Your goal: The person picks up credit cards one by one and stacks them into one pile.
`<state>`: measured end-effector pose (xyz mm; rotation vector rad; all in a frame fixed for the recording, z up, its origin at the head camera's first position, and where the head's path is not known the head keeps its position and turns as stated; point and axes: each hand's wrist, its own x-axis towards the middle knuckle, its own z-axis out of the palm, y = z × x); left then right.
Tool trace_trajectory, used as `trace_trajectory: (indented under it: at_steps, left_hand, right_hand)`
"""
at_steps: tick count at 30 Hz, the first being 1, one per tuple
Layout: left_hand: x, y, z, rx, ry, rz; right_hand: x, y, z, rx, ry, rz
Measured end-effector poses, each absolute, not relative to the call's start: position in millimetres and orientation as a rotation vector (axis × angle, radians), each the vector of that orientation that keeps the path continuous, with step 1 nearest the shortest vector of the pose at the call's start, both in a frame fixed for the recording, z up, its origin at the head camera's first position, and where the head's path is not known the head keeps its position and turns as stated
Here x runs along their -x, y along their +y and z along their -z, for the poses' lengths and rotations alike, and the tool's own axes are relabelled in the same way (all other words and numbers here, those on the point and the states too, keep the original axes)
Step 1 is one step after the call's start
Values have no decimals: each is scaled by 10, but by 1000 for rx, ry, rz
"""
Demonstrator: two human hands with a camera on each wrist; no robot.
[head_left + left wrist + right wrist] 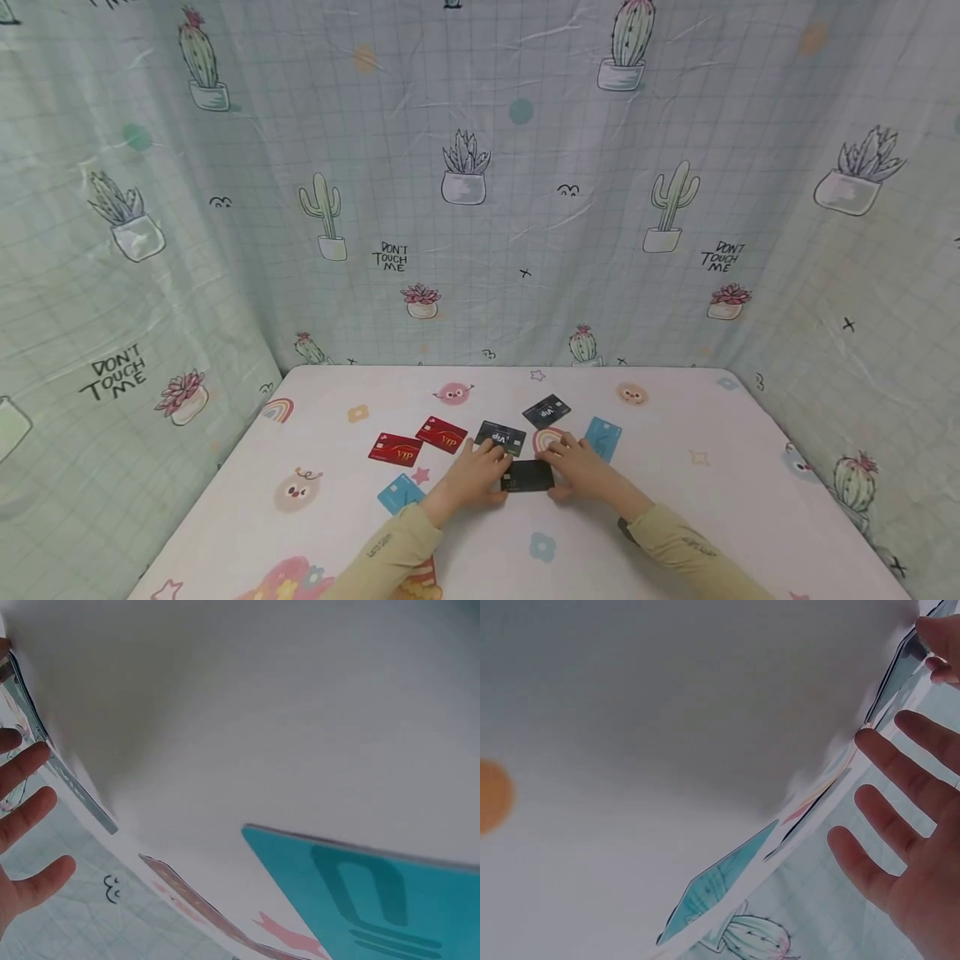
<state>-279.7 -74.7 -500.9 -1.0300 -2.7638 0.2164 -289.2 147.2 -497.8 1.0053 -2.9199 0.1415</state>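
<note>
Both hands meet at the same black card (527, 477), one at each short side, near the middle of the table. The left hand (468, 479) pinches its left end between thumb and fingers. At the right end, the right hand (581, 471) holds it in a similar way, its other fingers spread in the right wrist view. Just behind lies a dark grey VIP card (501, 437), close to the left fingertips. A second dark grey card (547, 411) is farther back. Beside the right hand sits a blue card (602, 438).
Two red VIP cards (395, 449) lie to the left on the patterned white table (337, 517). Another blue card (401, 494) is near the left wrist. Something dark (625, 528) shows partly from under the right sleeve. A cactus-print curtain (510, 233) surrounds the table's back and sides.
</note>
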Motion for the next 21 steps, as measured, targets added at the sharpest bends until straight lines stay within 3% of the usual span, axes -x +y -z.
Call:
trace_trajectory:
  at_steps: [21]
  left_hand:
    - [2796,-917,4938,1069,-2751,-59]
  right_hand:
    - [2882,1471,4980,-992,-2858,-236]
